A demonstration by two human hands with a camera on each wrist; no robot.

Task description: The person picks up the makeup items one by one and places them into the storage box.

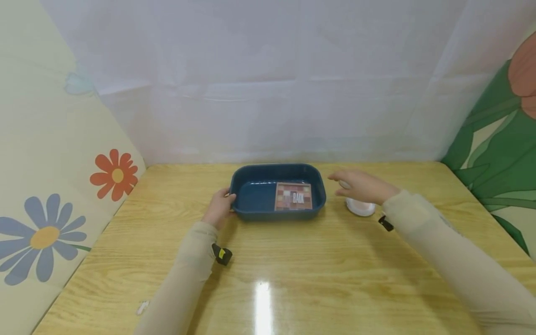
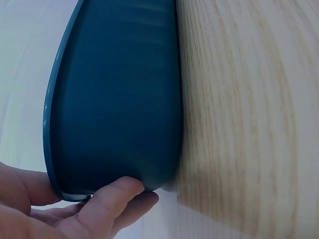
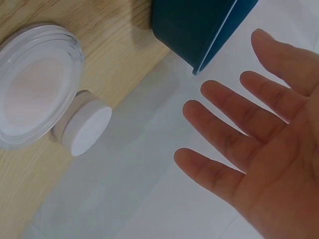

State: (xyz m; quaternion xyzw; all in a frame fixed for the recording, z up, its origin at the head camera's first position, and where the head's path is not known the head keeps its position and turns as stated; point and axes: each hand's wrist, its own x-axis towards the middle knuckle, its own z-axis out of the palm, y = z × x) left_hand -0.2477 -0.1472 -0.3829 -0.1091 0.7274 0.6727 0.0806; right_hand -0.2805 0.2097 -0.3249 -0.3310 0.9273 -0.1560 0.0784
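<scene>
A dark blue rectangular tub (image 1: pixel 255 216) stands on the table, and my left hand (image 1: pixel 218 208) grips its left end. In the left wrist view the fingers (image 2: pixel 112 201) press the outside of the end wall while the thumb lies at the rim. An eyeshadow palette (image 1: pixel 293 196) with a printed cover lies inside, on the right. My right hand (image 1: pixel 363 185) hovers beyond the tub's right end, holding nothing, its fingers spread in the right wrist view. Near it are a round clear-lidded powder container (image 3: pixel 37 89) and a small jar with a white lid (image 3: pixel 89 127).
The wooden table (image 1: pixel 318 274) ends at a white cloth backdrop (image 1: pixel 268 93). Flower-patterned panels (image 1: pixel 42 209) flank both sides. A small whitish mark (image 1: pixel 143 307) shows on the table near my left forearm.
</scene>
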